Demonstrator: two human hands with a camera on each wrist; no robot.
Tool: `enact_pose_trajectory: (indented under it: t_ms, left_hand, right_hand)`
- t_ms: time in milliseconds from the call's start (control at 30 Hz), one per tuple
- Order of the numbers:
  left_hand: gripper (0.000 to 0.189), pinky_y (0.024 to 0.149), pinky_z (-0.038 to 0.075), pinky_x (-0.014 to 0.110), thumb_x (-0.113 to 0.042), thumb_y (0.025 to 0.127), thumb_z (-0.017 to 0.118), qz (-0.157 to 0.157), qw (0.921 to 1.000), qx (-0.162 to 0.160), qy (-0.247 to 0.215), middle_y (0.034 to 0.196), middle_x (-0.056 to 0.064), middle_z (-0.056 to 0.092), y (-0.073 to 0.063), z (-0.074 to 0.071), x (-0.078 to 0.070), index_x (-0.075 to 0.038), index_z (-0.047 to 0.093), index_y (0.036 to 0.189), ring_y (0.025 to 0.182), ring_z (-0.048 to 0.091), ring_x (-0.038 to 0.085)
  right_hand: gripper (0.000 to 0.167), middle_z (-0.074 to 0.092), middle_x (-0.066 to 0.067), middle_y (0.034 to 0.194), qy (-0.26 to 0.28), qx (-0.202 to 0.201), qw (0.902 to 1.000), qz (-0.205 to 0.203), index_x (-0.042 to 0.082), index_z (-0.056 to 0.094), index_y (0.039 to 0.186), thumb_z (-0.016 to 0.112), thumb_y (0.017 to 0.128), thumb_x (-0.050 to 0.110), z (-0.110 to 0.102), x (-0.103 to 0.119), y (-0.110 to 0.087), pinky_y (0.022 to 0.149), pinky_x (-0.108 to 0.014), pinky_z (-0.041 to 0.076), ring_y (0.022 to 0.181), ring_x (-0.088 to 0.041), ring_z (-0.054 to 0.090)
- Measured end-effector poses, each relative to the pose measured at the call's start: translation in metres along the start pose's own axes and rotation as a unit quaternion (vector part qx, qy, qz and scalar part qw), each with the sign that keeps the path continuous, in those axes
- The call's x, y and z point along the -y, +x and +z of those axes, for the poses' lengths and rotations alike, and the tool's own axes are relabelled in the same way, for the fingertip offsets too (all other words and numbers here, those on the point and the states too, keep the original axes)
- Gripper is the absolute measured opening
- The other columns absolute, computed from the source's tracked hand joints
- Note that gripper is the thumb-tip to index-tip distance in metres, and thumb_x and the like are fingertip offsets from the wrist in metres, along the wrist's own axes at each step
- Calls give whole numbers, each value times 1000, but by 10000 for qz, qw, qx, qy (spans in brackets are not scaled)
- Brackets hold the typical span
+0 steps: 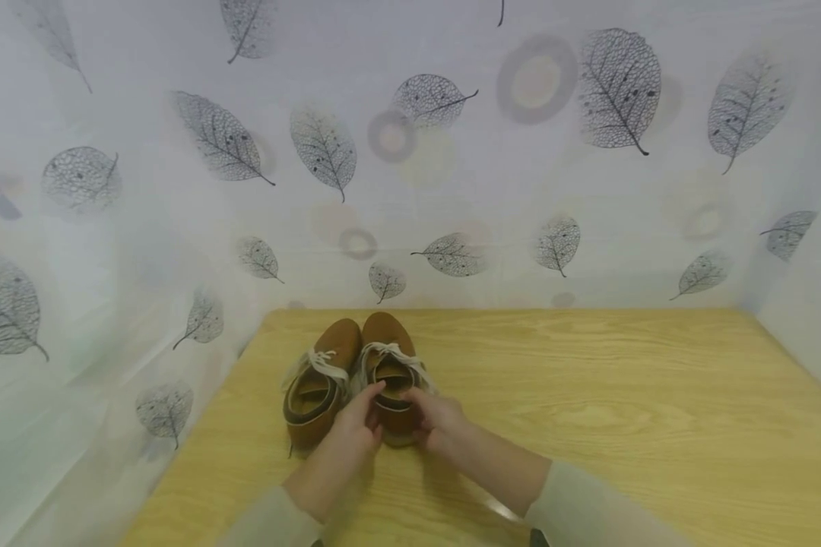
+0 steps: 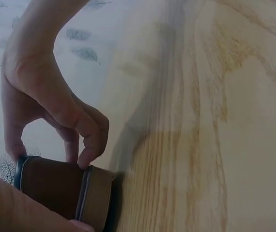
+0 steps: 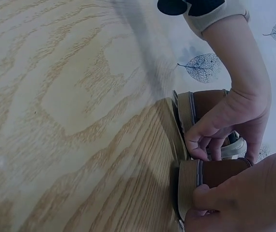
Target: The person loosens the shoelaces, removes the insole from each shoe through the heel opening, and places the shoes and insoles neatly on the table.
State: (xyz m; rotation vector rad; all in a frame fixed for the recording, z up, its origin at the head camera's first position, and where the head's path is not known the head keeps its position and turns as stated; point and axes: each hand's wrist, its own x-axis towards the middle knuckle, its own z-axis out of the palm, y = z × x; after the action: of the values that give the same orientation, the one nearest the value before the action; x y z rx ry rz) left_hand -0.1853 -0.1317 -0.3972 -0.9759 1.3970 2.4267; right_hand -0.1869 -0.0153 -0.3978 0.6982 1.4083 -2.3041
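Note:
Two brown lace-up shoes with off-white laces stand side by side on a wooden tabletop, toes pointing away. Both hands are at the heel of the right-hand shoe. My left hand grips its left side, thumb at the collar and fingers low by the sole, between the two shoes. My right hand holds its right side in the same way. The left wrist view shows the brown heel between both hands. The left-hand shoe stands close beside, with the left forearm partly in front of it.
The wooden tabletop stretches to the right of the shoes. A whitish sheet printed with dark leaves rises behind the table and along its sides.

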Motion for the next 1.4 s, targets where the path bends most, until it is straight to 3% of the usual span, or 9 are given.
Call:
enact_pose_trajectory:
  t_ms: [167, 333, 467, 633, 900, 1000, 1133, 1267, 1400]
  left_hand:
    - [24, 79, 38, 22, -16, 86, 68, -256, 9997, -10, -6, 67, -8, 59, -3, 4, 4, -20, 61, 64, 75, 51, 9]
    - [11, 86, 41, 26, -16, 85, 70, -407, 9985, -36, -377, 77, -5, 57, -8, 11, 10, -14, 59, 83, 86, 50, 12]
    - [19, 89, 39, 29, -19, 87, 68, -342, 9987, 117, -345, 76, -7, 61, -8, 17, 18, -11, 58, 101, 89, 52, 13]
    - [33, 103, 34, 35, -20, 89, 66, -138, 9993, 147, -316, 93, -3, 61, -7, 26, 27, -7, 54, 117, 101, 50, 17]
    - [53, 103, 36, 35, -22, 93, 60, -8, 9985, 485, -244, 132, 12, 50, -8, 43, 42, -2, 36, 136, 118, 44, 23]
    - [56, 110, 32, 40, -20, 92, 61, -121, 9971, 571, -479, 136, 14, 47, -10, 52, 46, -1, 35, 137, 124, 41, 26]
    - [45, 111, 32, 40, -18, 91, 63, -232, 9960, 543, -667, 121, 8, 54, -11, 60, 52, -2, 43, 128, 120, 44, 24]
    - [53, 114, 27, 42, -19, 89, 65, 33, 9977, 333, -598, 131, 16, 49, -11, 63, 56, 1, 42, 132, 127, 39, 30]
    - [71, 114, 27, 44, -20, 87, 67, 949, 9953, -23, -181, 144, 26, 35, -8, 60, 62, 4, 29, 142, 134, 34, 38]
  right_hand:
    - [39, 58, -12, 100, -63, -88, 9999, 74, -7, 54, 113, 68, 78, 2, -8, 4, 1, 75, -26, 46, 90, -21, 52]
    - [53, 53, -18, 116, 22, -158, 9999, -38, -11, 47, 126, 70, 82, 7, -17, 7, -2, 84, -26, 45, 99, -24, 48]
    - [59, 47, -22, 124, -22, -209, 9998, 24, -8, 44, 130, 71, 84, 18, -23, 9, -4, 79, -27, 45, 101, -25, 44]
    - [70, 35, -30, 135, 112, -193, 9997, 102, -9, 34, 137, 70, 86, 22, -30, 12, -7, 88, -35, 46, 113, -32, 39]
    - [91, 18, -34, 145, 125, -244, 9996, 34, -10, 6, 146, 69, 86, 13, -44, 26, -7, 110, -47, 34, 133, -40, 26]
    - [84, 19, -33, 147, 10, -276, 9996, 16, -12, 13, 144, 69, 85, 9, -50, 33, -8, 112, -44, 32, 135, -39, 25]
    - [61, 41, -25, 131, -129, -465, 9988, -40, -13, 36, 134, 67, 84, 5, -55, 40, -7, 107, -38, 39, 121, -31, 40]
    - [48, 51, -18, 119, -304, -489, 9983, -86, -11, 46, 126, 64, 85, 5, -57, 42, -8, 104, -39, 42, 113, -29, 47]
    - [52, 47, -20, 124, -364, -386, 9985, -150, -12, 42, 131, 62, 86, 5, -57, 42, -10, 107, -43, 38, 117, -31, 44]
